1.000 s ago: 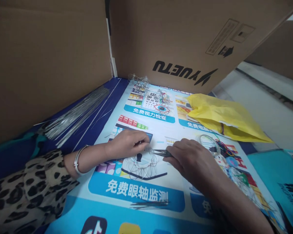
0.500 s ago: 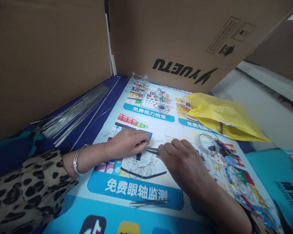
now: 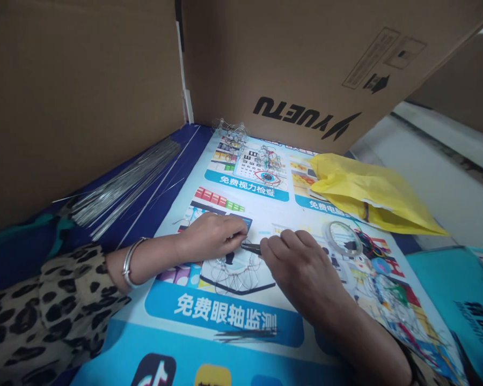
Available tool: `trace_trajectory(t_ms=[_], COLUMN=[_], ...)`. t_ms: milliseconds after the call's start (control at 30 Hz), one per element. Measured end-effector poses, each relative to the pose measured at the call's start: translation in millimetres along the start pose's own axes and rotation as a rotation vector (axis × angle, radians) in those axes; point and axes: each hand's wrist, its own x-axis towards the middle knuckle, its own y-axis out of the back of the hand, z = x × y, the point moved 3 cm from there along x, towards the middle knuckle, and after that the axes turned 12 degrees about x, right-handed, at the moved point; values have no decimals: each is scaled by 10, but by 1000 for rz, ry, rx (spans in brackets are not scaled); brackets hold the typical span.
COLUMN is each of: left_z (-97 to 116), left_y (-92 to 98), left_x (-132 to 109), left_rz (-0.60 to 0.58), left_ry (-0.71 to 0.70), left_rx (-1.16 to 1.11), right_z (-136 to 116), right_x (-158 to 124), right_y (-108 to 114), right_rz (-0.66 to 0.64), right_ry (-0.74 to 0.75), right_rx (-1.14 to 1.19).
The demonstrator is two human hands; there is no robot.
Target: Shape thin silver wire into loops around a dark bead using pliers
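My left hand [image 3: 211, 236] rests on the printed poster [image 3: 241, 316] with its fingers pinched on the top edge of a round wire lattice [image 3: 235, 271] lying flat there. A silver bangle [image 3: 129, 261] sits on that wrist, above a leopard-print sleeve. My right hand [image 3: 300, 265] is closed around dark pliers [image 3: 251, 247], whose tip touches the wire right by my left fingertips.
A bundle of straight silver wires [image 3: 121, 185] lies at the left by the cardboard wall [image 3: 80, 96]. Finished wire pieces [image 3: 268, 161] sit at the back, a yellow bag [image 3: 370, 193] and a clear tape roll [image 3: 343, 238] to the right, and short dark wires [image 3: 245, 335] near me.
My right hand has slid left with the pliers, bringing the tip up against my left fingertips on the wire lattice. My left hand has stayed in place.
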Motion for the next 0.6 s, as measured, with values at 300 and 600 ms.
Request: trace_trajectory(t_ms=[300, 600], left_z=[0, 6], left_y=[-1, -6], left_x=[4, 10], left_rz=[-7, -38], left_ry=[1, 8], left_rx=[4, -6], right_z=[0, -9], right_x=[7, 7], right_y=[-37, -81], right_rz=[14, -27], right_ry=[49, 65], right_rx=[-27, -48])
